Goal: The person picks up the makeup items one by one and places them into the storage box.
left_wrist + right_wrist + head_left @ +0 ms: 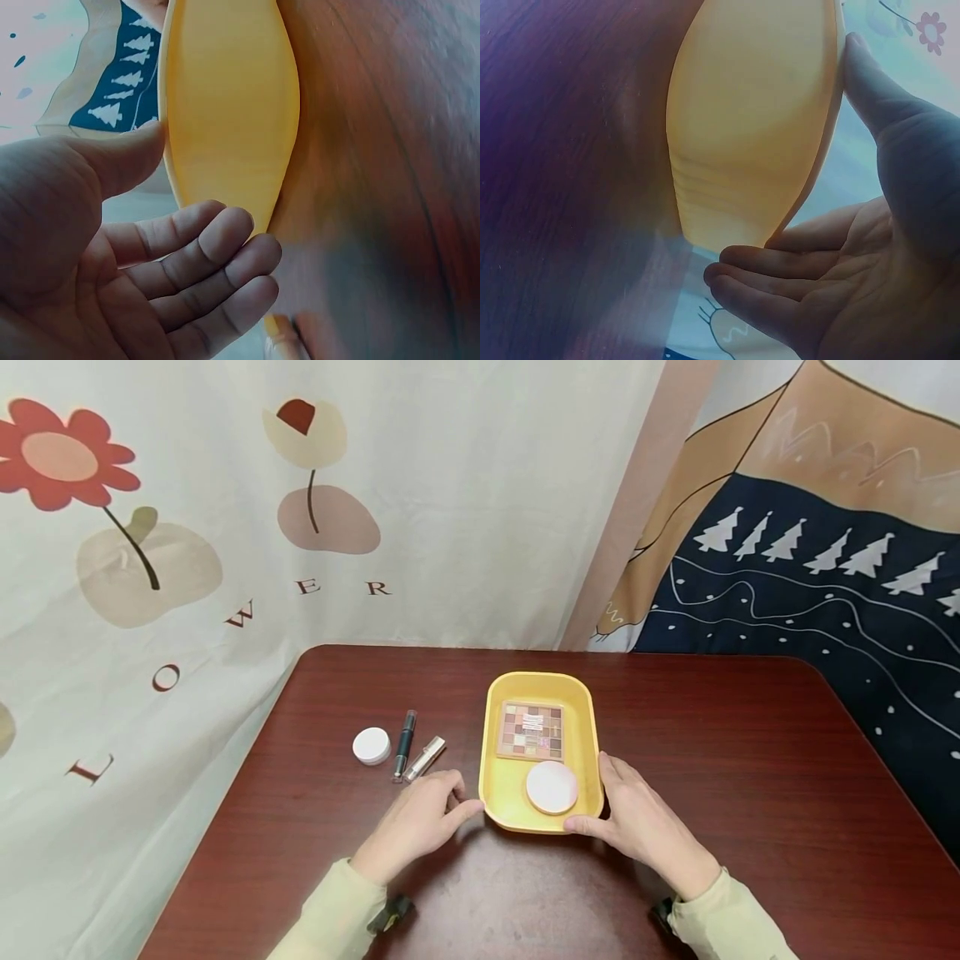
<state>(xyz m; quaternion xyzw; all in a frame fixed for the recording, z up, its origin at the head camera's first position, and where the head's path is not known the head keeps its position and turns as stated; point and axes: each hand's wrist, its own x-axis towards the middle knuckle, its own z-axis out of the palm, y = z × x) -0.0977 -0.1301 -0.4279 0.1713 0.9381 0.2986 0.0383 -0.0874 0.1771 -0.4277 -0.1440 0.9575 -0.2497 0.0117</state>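
Tray (580, 727): yellow, longer than wide, corners well rounded. It sits at mid-counter (720, 743), long axis running away from the person. Seen from the wrists, its outer wall is smooth and plain, curving up to a thin rim; light picks out paler patches along it. Cannot tell whether the base lies wholly flat.

Contents: two items. The palette (531, 732) lies toward the far end, nearer the left wall: a rectangle with a grid of small squares in browns, pinks and creams, white lettering at its centre. The compact (552, 787) lies at the near end, just beside the palette: round, pale pink, with a thin darker edge. Cannot tell if the two touch.

Left hand (426, 812): at the near left corner of the tray. Thumb reaches to the rim; the four fingers lie loosely bent and close together, tips by the outer wall.

Right hand (639, 817): at the near right corner. Thumb at the near rim, fingers nearly straight and lying along the right wall, thumb spread well away from them. Firmness of contact cannot be read for either hand.

Left of the tray, on the counter: a white round jar (372, 746), a dark pen (404, 745) and a pale metallic tube (425, 758). The tube slants, its near end close to the pen's; the left hand is just beside it.
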